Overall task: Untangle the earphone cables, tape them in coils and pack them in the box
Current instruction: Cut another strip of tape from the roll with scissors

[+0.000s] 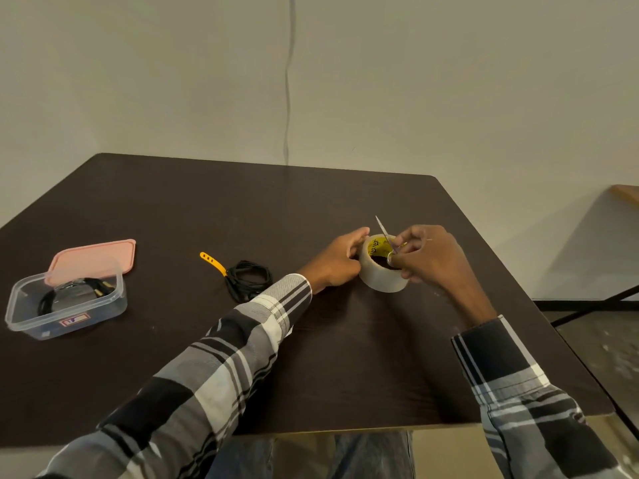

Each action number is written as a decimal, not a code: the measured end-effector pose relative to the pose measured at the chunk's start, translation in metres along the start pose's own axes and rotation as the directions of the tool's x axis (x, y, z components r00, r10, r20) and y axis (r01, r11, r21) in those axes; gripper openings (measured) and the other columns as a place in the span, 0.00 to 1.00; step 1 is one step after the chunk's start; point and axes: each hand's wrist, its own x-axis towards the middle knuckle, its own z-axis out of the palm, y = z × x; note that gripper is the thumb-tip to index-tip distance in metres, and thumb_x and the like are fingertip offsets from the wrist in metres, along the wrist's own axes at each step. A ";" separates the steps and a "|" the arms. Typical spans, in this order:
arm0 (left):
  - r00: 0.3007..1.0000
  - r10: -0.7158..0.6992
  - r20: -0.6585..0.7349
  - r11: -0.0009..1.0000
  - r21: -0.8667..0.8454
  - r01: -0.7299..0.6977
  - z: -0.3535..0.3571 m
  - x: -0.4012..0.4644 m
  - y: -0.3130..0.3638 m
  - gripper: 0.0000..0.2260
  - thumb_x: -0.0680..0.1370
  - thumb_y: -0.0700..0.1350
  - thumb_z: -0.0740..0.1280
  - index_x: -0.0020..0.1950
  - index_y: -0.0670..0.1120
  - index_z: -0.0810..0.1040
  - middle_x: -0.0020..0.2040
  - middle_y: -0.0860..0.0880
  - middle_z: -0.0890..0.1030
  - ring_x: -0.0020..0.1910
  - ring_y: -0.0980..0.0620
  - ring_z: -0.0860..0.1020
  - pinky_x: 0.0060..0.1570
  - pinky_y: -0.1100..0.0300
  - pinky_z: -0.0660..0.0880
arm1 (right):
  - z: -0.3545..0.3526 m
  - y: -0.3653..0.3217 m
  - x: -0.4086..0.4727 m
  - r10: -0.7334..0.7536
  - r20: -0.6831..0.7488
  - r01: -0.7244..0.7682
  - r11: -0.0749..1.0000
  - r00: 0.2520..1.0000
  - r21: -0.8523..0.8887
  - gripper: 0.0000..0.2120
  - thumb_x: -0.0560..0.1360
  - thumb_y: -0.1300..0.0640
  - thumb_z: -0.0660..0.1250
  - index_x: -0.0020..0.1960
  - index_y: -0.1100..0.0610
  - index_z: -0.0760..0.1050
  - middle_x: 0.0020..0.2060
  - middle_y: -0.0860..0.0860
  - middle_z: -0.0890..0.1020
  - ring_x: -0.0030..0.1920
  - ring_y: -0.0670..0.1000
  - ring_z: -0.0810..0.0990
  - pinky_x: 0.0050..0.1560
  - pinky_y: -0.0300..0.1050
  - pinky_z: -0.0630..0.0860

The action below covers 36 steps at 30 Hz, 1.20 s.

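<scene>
Both hands on tape roll, scissors raised

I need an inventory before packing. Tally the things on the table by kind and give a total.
Earphone cable coils: 2, one in the box, one loose on the table
Clear box: 1
Pink lid: 1
Yellow strap: 1
Tape roll: 1
Scissors: 1
Total: 7

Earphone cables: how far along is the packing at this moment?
Done: one black cable already lies in the clear box, its pink lid off behind it. In hand: the left hand steadies the tape roll while the right hand holds scissors over it. Left: the coiled cable on the table looks untaped and unpacked.
</scene>
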 end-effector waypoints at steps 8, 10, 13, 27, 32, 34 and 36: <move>0.996 0.079 -0.051 0.997 0.028 -0.077 0.003 0.001 -0.004 0.29 0.74 0.26 0.64 0.74 0.39 0.66 0.69 0.42 0.74 0.68 0.50 0.73 0.63 0.62 0.70 | -0.002 0.008 -0.005 0.011 0.087 -0.012 1.000 0.996 0.010 0.12 0.72 0.56 0.77 0.53 0.57 0.80 0.41 0.54 0.85 0.36 0.54 0.86 0.38 0.45 0.84; 0.994 0.086 -0.061 0.996 0.030 -0.084 0.001 0.001 -0.007 0.27 0.74 0.26 0.65 0.72 0.40 0.68 0.67 0.42 0.76 0.66 0.49 0.74 0.64 0.58 0.72 | -0.002 0.008 -0.005 0.016 0.090 -0.020 0.999 0.996 0.043 0.13 0.70 0.55 0.79 0.52 0.56 0.80 0.41 0.54 0.85 0.36 0.54 0.87 0.42 0.50 0.85; 0.993 0.100 -0.067 0.995 0.037 -0.098 -0.001 0.000 -0.013 0.27 0.72 0.26 0.66 0.70 0.41 0.71 0.63 0.43 0.78 0.63 0.49 0.77 0.63 0.54 0.75 | -0.004 0.009 -0.006 0.018 0.115 -0.024 0.998 0.993 0.053 0.15 0.68 0.54 0.81 0.50 0.56 0.80 0.40 0.54 0.86 0.36 0.54 0.87 0.45 0.52 0.85; 0.969 0.092 -0.229 0.994 0.081 -0.075 -0.007 -0.013 -0.020 0.17 0.73 0.38 0.75 0.61 0.43 0.80 0.55 0.46 0.83 0.49 0.48 0.84 0.54 0.50 0.80 | 0.008 0.001 -0.007 -0.056 0.128 0.062 0.997 0.990 -0.044 0.12 0.66 0.58 0.81 0.44 0.54 0.80 0.34 0.51 0.85 0.33 0.51 0.84 0.47 0.52 0.85; 0.947 0.075 -0.313 0.997 -0.003 -0.079 -0.012 -0.019 -0.020 0.12 0.73 0.40 0.75 0.56 0.42 0.82 0.50 0.46 0.83 0.44 0.52 0.82 0.48 0.58 0.80 | 0.007 -0.002 -0.008 -0.091 0.092 0.080 0.990 0.992 0.114 0.13 0.65 0.58 0.82 0.45 0.56 0.80 0.33 0.53 0.85 0.32 0.52 0.83 0.47 0.55 0.83; 0.943 0.065 -0.327 0.992 -0.078 -0.095 -0.013 -0.022 -0.020 0.10 0.74 0.41 0.74 0.55 0.43 0.81 0.48 0.47 0.83 0.43 0.54 0.81 0.44 0.62 0.78 | 0.006 -0.006 -0.011 -0.082 0.083 0.059 0.966 0.993 0.251 0.14 0.66 0.61 0.81 0.47 0.60 0.80 0.34 0.57 0.84 0.33 0.54 0.81 0.44 0.53 0.83; 0.945 0.047 -0.323 0.985 -0.144 -0.098 -0.015 -0.025 -0.018 0.11 0.76 0.42 0.72 0.58 0.43 0.80 0.51 0.48 0.83 0.47 0.55 0.81 0.43 0.66 0.76 | 0.007 -0.010 -0.014 -0.079 0.078 0.043 0.923 0.994 0.383 0.13 0.67 0.64 0.80 0.47 0.64 0.79 0.34 0.58 0.82 0.34 0.54 0.79 0.38 0.47 0.82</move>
